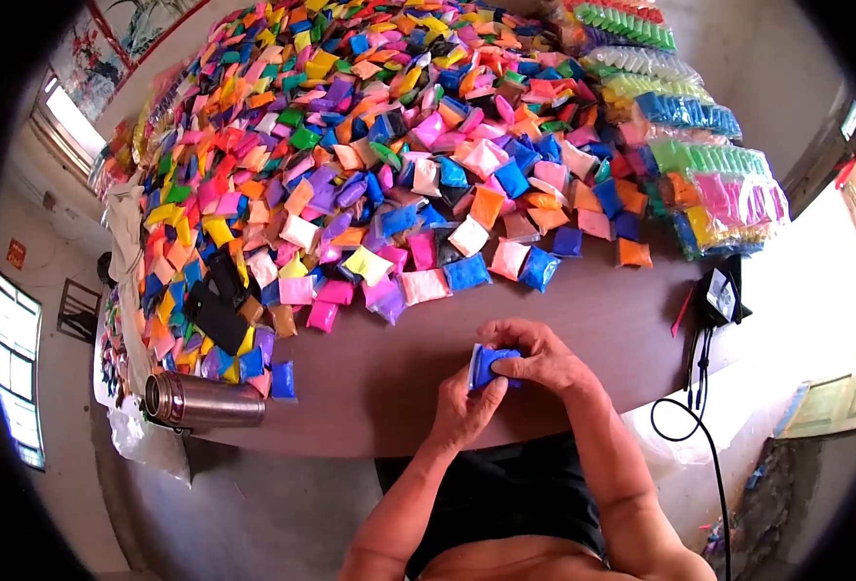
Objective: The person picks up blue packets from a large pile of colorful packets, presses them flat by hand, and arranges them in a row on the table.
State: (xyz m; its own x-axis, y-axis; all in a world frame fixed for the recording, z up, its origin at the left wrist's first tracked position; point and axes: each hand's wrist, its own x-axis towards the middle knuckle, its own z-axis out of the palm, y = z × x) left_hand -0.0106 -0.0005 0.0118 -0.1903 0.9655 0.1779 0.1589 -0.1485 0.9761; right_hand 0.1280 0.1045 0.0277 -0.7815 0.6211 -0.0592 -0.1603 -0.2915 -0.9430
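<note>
A blue packet (489,367) is between my two hands, just above the brown table (370,378) near its front edge. My left hand (468,407) grips its lower left side, with the thumb pressed on it. From the right, my right hand (534,358) holds its upper right part with bent fingers. A clear edge of the packet shows on its left side. Beyond my hands lies a large heap of small coloured packets (389,174), with a blue packet (540,269) and a pale pink packet (509,259) at its near edge.
A steel flask (205,400) lies on its side at the table's left front, beside a black flat object (217,318). Clear bags of sorted packets (718,194) are stacked at the right. A black device (716,297) with a cable (713,445) sits at the right edge.
</note>
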